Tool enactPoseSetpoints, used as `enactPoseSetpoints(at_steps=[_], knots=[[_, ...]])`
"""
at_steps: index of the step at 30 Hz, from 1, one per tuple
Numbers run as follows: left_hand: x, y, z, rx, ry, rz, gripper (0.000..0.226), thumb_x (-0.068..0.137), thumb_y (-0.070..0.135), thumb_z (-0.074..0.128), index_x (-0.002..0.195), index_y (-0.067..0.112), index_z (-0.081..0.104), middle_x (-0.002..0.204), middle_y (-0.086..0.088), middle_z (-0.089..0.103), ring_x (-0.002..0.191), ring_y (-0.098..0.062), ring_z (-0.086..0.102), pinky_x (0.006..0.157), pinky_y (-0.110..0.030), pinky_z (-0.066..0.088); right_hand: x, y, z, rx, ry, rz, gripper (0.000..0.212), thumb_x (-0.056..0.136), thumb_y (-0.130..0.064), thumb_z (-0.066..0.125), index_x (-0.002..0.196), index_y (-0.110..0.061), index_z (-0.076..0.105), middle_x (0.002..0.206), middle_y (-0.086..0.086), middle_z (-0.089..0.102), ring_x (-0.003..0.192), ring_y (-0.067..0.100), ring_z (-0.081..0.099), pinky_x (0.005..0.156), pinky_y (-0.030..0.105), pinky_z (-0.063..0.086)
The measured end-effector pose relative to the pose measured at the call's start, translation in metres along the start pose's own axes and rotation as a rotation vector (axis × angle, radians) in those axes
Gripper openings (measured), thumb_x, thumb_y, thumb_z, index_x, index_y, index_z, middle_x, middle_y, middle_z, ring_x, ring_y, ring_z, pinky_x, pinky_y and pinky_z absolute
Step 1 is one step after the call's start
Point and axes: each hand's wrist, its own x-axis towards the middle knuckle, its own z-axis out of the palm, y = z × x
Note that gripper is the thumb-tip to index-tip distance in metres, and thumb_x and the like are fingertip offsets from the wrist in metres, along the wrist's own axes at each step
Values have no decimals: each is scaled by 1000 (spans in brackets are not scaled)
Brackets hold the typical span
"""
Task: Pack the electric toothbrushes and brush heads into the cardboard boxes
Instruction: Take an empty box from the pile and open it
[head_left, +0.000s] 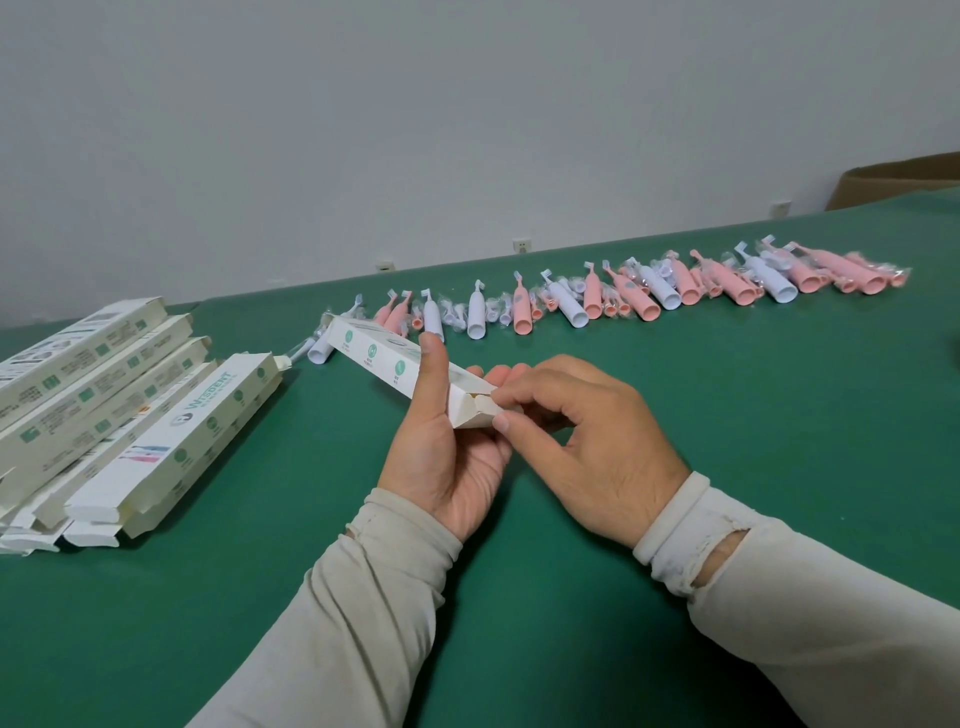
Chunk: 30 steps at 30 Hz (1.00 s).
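Observation:
My left hand (447, 447) grips a long white cardboard box (379, 353) with green round marks, thumb on top, holding it above the green table. My right hand (582, 436) pinches the flap at the box's near end (480, 408), thumb and forefinger on it. What is inside the box is hidden. A long row of pink and white electric toothbrushes (613, 293) and bagged brush heads (452, 314) lies across the table's far side. One white toothbrush (317, 349) lies just behind the held box.
A pile of several white boxes (104, 410) lies at the left edge of the green table (675, 405). A brown cardboard carton (904, 182) stands beyond the table at the far right. A grey wall with sockets runs behind.

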Motion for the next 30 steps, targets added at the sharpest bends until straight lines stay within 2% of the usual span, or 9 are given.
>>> enactPoseSetpoints(at_steps=[2,5,8,13,15,17,20,26,30], knots=[[-2,0,1,22,4,-3,43,95,53,52,71,31,81,70,-3,67,77,-16,69,74,-32,58,-1,1,0,-3,7,10,14,88,-18,71,100,-20,77,99,-16,61,98,-13,56,91,11,44],[-3,1,4,41,40,-24,40,93,53,56,84,24,81,74,-6,63,74,-17,68,69,-31,58,0,-1,-2,-31,-1,37,13,88,-28,69,97,-25,77,97,-14,62,93,1,61,85,24,52],[-5,-1,6,75,41,-134,64,84,56,62,123,7,46,91,-14,64,94,-27,68,81,-41,59,1,-4,-6,-111,22,65,10,85,-39,67,87,-30,71,89,-16,58,74,6,60,72,36,54],[-9,-1,5,95,2,-188,64,82,53,66,121,11,37,101,-19,71,105,-31,69,84,-45,59,3,-1,-9,-170,-9,102,12,81,-43,65,85,-31,64,86,-16,56,64,7,56,65,33,52],[-7,1,2,432,94,-55,60,75,48,77,112,12,45,106,-14,68,95,-23,72,76,-41,60,5,5,-8,-66,-9,171,10,78,-36,63,88,-32,65,85,-18,58,63,7,55,64,25,50],[-3,8,-9,1101,229,172,54,72,39,87,105,20,49,102,-3,63,84,-16,65,74,-32,55,10,11,-10,160,98,338,11,76,-33,61,87,-30,64,80,-21,62,58,3,54,61,18,47],[0,23,-26,1814,240,318,47,74,30,84,107,25,50,101,4,47,86,-17,46,71,-29,36,20,21,-18,413,234,538,10,85,-33,64,89,-24,63,85,-6,67,59,10,61,57,27,50],[-2,30,-34,1906,229,286,47,77,27,82,112,24,51,108,5,41,100,-21,46,80,-31,38,24,23,-34,681,202,665,41,89,-58,53,108,-26,70,94,3,77,61,20,68,47,25,52],[-4,31,-33,1955,226,256,49,77,42,80,113,27,50,111,6,42,108,-22,47,83,-35,43,26,23,-37,752,226,725,24,101,-31,53,101,-13,69,83,7,77,64,20,70,50,25,55]])
